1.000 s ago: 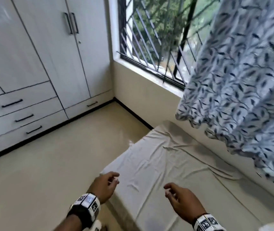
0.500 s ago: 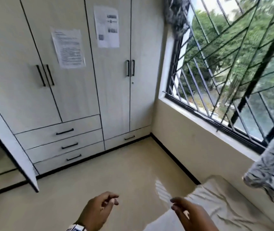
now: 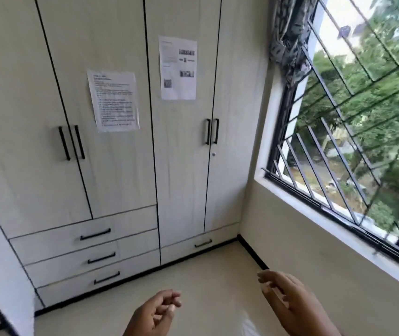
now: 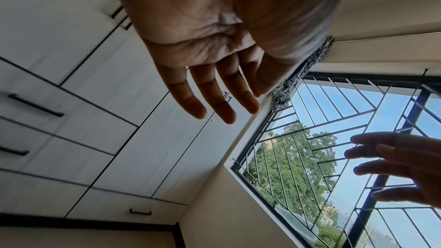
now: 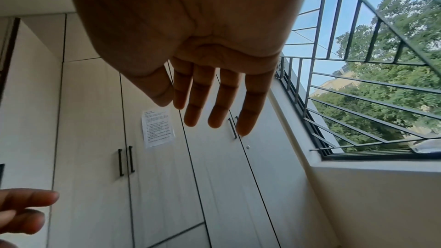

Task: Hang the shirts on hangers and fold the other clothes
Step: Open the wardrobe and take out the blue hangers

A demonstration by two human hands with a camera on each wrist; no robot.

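Facing the closed wardrobe [image 3: 125, 132], both hands hang empty above the floor [image 3: 208, 282]: left hand [image 3: 153, 314] loosely curled, right hand [image 3: 293, 304] with relaxed, nearly straight fingers, palms turned toward each other. No shirt, hanger or other garment shows in any view, so their bearing from the hands cannot be told. Right hand lies nearer the barred window [image 3: 353, 141].

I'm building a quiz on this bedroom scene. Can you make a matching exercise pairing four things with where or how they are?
1. left hand
2. printed text sheet
3. patterned curtain
4. window grille

A. bunched at the window's top corner
B. black bars across the glass
C. empty, fingers loosely curled
D. stuck on a wardrobe door

Pairs: 1-C, 2-D, 3-A, 4-B
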